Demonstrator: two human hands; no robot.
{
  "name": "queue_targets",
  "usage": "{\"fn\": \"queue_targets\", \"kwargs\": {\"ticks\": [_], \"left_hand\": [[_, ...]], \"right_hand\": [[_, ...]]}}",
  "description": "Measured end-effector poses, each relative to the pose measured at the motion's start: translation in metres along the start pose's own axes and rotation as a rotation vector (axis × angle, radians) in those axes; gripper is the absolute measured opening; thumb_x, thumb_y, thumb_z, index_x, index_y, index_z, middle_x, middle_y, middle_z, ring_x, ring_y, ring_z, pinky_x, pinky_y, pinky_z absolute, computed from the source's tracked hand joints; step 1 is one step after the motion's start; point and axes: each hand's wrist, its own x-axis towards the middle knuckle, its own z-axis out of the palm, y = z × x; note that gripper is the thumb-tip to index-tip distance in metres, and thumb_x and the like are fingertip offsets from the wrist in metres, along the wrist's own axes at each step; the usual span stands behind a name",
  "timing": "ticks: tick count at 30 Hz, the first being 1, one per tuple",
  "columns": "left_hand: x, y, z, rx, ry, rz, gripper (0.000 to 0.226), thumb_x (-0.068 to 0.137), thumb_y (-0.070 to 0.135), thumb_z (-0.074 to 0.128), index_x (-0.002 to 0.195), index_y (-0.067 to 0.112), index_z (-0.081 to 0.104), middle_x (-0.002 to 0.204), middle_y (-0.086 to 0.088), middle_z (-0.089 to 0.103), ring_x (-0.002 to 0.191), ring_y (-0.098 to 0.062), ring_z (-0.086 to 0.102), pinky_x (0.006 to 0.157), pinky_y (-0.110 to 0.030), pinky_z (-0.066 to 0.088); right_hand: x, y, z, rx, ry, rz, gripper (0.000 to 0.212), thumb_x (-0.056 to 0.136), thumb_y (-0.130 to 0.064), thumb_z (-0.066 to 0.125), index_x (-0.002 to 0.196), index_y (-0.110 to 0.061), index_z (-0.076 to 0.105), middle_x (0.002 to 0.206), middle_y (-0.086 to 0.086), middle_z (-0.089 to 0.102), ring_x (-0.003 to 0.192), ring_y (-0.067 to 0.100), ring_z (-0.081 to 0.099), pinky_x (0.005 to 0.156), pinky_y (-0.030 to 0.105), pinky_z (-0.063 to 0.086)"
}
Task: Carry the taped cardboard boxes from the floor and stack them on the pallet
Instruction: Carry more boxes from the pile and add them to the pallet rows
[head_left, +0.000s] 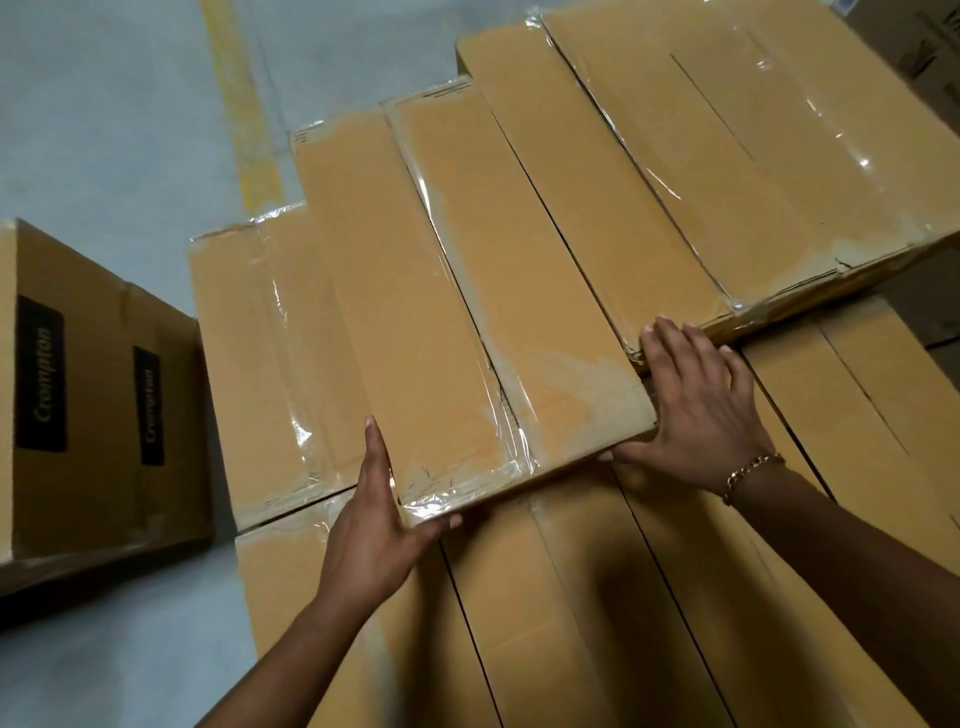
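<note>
— Which step were we on?

— Setting a box (441, 338) down, as far as we could judge. It lay on the upper layer of the stack, resting on the lower boxes (571, 597), so the carrying looked done and the squaring up had not yet been finished.

— And our hands?

— Both were spread flat, gripping nothing. Our left hand (371, 525) lay along the near left corner with its fingers straight up the side and the thumb tucked by the near edge. Our right hand (696, 410), the one with the bracelet (753, 470), pressed flat against the right side by the near corner, and its fingertips reached the corner of the taller box (753, 156) beside it.

— Was the box in line?

— Not quite, we thought. It sat close between the left box (260, 364) and the taller one, but its near end stuck out further towards us than the left box's did.

— So what did the next move call for?

— Probably a push away from us with both palms until the ends lined up, keeping our fingers out of the gaps. Then we would go back for another. Two labelled boxes (78, 389) stood on the floor (104, 130) to our left. We could not see the pallet itself under the stack.
</note>
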Motion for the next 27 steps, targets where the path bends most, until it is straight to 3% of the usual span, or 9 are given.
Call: {"fn": "queue_targets", "kwargs": {"ticks": [2,6,11,16,21,27], "left_hand": [[0.006,-0.001,-0.004,0.003,-0.002,0.002,0.138,0.071,0.059,0.083,0.147,0.052,-0.032,0.164,0.02,0.005,0.145,-0.022,0.04,0.086,-0.03,0.044],[0.015,-0.002,-0.007,-0.01,0.0,-0.023,0.138,0.072,0.056,0.085,0.15,0.05,-0.03,0.169,0.006,0.017,0.146,-0.023,0.04,0.088,-0.03,0.042],[0.025,-0.002,-0.008,-0.022,0.003,-0.026,0.137,0.072,0.056,0.085,0.146,0.055,-0.03,0.169,0.003,0.019,0.145,-0.025,0.04,0.089,-0.029,0.04],[0.036,-0.002,-0.009,-0.061,0.016,-0.046,0.135,0.074,0.052,0.086,0.149,0.054,-0.026,0.168,0.002,0.022,0.144,-0.024,0.041,0.092,-0.029,0.039],[0.048,-0.001,-0.012,-0.058,0.018,-0.067,0.133,0.075,0.046,0.086,0.156,0.044,-0.02,0.165,-0.001,0.031,0.136,-0.027,0.048,0.09,-0.028,0.037],[0.059,-0.001,-0.019,-0.057,0.01,-0.065,0.133,0.076,0.046,0.086,0.157,0.041,-0.02,0.165,0.001,0.03,0.136,-0.028,0.048,0.092,-0.029,0.037]], "right_hand": [[0.008,-0.003,-0.004,-0.021,-0.021,0.007,0.144,0.05,-0.1,0.041,0.16,-0.018,0.0,0.169,0.002,0.0,0.155,0.025,0.002,0.121,0.053,0.014],[0.018,-0.009,-0.011,-0.02,-0.061,0.024,0.144,0.055,-0.098,0.053,0.16,-0.017,-0.004,0.169,-0.001,-0.007,0.155,0.022,-0.004,0.123,0.051,0.012],[0.024,-0.011,-0.02,-0.008,-0.085,0.038,0.141,0.057,-0.095,0.057,0.161,-0.019,-0.002,0.169,-0.003,-0.006,0.155,0.022,0.0,0.12,0.049,0.021],[0.028,-0.015,-0.029,-0.016,-0.002,0.052,0.122,0.06,-0.087,0.065,0.155,-0.023,0.024,0.164,-0.004,0.019,0.147,0.022,0.022,0.109,0.048,0.035],[0.036,-0.016,-0.033,-0.037,0.062,0.043,0.093,0.065,-0.08,0.07,0.136,-0.025,0.045,0.148,-0.003,0.041,0.131,0.025,0.042,0.098,0.047,0.043],[0.04,-0.02,-0.032,-0.055,0.125,0.049,0.077,0.065,-0.081,0.068,0.115,-0.024,0.051,0.122,-0.001,0.051,0.112,0.025,0.05,0.083,0.043,0.049]]}}
